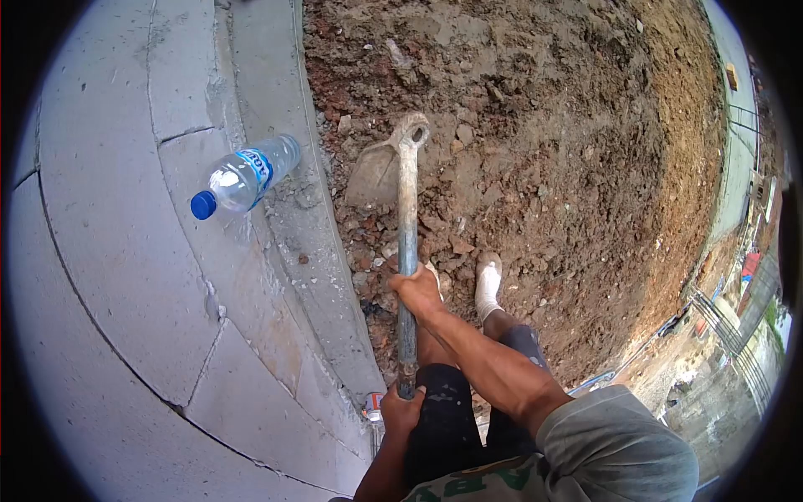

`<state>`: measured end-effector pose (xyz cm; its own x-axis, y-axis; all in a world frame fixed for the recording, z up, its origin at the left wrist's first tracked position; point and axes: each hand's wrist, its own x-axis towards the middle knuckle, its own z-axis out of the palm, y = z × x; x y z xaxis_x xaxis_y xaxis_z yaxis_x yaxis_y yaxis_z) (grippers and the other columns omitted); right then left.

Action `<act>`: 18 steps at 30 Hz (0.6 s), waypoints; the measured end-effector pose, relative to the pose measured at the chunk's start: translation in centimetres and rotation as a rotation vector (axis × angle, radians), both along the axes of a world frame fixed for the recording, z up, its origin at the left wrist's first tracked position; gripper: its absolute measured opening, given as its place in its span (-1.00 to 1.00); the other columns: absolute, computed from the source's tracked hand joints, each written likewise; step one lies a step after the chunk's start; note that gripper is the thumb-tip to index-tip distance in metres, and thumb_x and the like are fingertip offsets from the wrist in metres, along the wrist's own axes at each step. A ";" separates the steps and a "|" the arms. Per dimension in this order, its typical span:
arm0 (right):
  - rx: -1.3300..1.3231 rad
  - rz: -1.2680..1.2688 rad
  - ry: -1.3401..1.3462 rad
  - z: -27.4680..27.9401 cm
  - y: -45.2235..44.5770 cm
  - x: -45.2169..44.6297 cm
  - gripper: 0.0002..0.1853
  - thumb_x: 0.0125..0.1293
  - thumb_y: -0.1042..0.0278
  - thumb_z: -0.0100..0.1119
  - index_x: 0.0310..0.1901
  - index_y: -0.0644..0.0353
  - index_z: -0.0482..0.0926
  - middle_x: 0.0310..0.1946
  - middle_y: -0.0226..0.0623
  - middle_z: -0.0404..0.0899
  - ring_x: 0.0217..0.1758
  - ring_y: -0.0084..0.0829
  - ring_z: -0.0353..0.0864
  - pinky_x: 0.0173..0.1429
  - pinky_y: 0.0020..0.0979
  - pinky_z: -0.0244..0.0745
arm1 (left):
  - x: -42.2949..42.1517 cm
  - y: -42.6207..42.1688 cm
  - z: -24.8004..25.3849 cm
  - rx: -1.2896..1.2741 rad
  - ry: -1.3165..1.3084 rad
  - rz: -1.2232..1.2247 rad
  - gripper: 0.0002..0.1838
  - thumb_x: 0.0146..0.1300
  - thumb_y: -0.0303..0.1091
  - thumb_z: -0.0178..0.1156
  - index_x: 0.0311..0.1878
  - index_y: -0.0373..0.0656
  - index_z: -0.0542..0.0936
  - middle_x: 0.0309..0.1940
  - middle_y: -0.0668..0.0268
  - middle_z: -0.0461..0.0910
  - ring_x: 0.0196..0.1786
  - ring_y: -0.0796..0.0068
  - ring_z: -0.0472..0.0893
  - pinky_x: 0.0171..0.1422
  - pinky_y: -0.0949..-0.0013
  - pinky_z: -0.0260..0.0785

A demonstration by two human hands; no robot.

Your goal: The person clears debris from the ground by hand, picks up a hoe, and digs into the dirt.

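A long-handled hoe (407, 209) reaches forward from my body over the soil. Its ring-shaped head and broad, dirt-coated blade (373, 176) lie at the far end, against the loose earth. My right hand (418, 293) wraps around the middle of the shaft. Lower down, close to my thigh, my left hand (404, 411) grips the butt end of the handle. Part of each hand's fingers is hidden behind the shaft.
Brown, clumpy soil (552, 159) spreads ahead and to the right. Along the left runs a grey block wall (109, 251) with a concrete ledge. A plastic water bottle (248, 174) with a blue cap lies on it. My white-booted foot (488, 284) stands on the soil.
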<state>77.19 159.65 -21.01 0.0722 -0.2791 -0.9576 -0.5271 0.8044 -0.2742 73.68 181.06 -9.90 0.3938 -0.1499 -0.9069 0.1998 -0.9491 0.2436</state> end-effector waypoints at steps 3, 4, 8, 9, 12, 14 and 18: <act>-0.117 -0.100 -0.041 0.0 -0.5 -1.9 -0.73 0.05 0.41 0.27 -0.22 0.32 0.52 -0.47 -0.27 0.58 -0.53 -0.45 0.58 -0.47 -0.37 0.49 | -1.0 2.4 -0.2 0.072 0.214 0.025 -0.60 0.03 -0.16 0.41 -0.12 -0.21 0.65 -0.38 0.10 0.67 -0.28 0.14 0.68 -0.12 0.20 0.48; -0.155 -0.130 -0.050 1.0 -1.2 -2.7 -0.75 0.05 0.41 0.27 -0.23 0.30 0.51 -0.47 -0.29 0.57 -0.51 -0.45 0.58 -0.45 -0.38 0.48 | 0.5 -0.3 0.2 0.047 0.182 -0.047 -0.59 0.05 -0.14 0.40 -0.11 -0.21 0.65 -0.39 0.09 0.67 -0.29 0.14 0.68 -0.13 0.19 0.48; -0.282 -0.140 0.051 5.7 -14.1 0.2 -0.78 0.06 0.43 0.21 -0.29 0.24 0.39 -0.55 -0.38 0.44 -0.57 -0.50 0.48 -0.48 -0.38 0.45 | 3.0 -10.7 -4.7 -0.295 0.160 -0.102 -0.59 0.05 -0.13 0.40 -0.14 -0.23 0.63 -0.47 0.08 0.65 -0.34 0.16 0.68 -0.19 0.18 0.48; -0.434 -0.108 -0.013 4.3 -17.0 0.0 -0.78 0.07 0.45 0.19 -0.26 0.22 0.37 -0.54 -0.37 0.44 -0.58 -0.49 0.48 -0.51 -0.39 0.45 | 3.8 -14.7 -5.7 -0.352 0.167 -0.083 -0.61 0.06 -0.15 0.40 -0.15 -0.24 0.63 -0.47 0.17 0.63 -0.38 0.32 0.62 -0.21 0.23 0.46; -0.680 -0.045 -0.050 5.6 -26.8 3.1 -0.80 0.06 0.44 0.19 -0.34 0.23 0.36 -0.58 -0.33 0.45 -0.64 -0.47 0.49 -0.57 -0.36 0.45 | 4.8 -24.7 -10.8 -0.631 0.079 -0.021 -0.63 0.06 -0.17 0.42 -0.19 -0.24 0.61 -0.53 0.34 0.57 -0.44 0.53 0.51 -0.27 0.34 0.41; -0.803 -0.009 -0.060 3.8 -32.0 4.8 -0.81 0.03 0.38 0.22 -0.44 0.31 0.44 -0.60 -0.21 0.53 -0.58 -0.41 0.60 -0.52 -0.34 0.49 | 6.3 -30.3 -12.3 -0.693 0.083 0.045 -0.65 0.06 -0.16 0.42 -0.26 -0.25 0.60 -0.55 0.36 0.55 -0.48 0.54 0.49 -0.33 0.34 0.38; -0.726 0.138 0.022 -4.0 -35.0 5.5 -0.71 0.04 0.29 0.24 -0.37 0.42 0.58 -0.48 -0.04 0.63 -0.44 -0.29 0.69 -0.33 -0.29 0.56 | 6.0 -32.9 -13.3 -0.556 0.071 0.111 -0.68 0.08 -0.19 0.42 -0.40 -0.23 0.54 -0.62 0.39 0.50 -0.60 0.57 0.43 -0.47 0.37 0.31</act>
<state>82.65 124.66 -25.04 0.1356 -0.8325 -0.5371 -0.6217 0.3506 -0.7004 79.68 148.14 -23.19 0.3752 -0.5733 -0.7284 0.3252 -0.6544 0.6826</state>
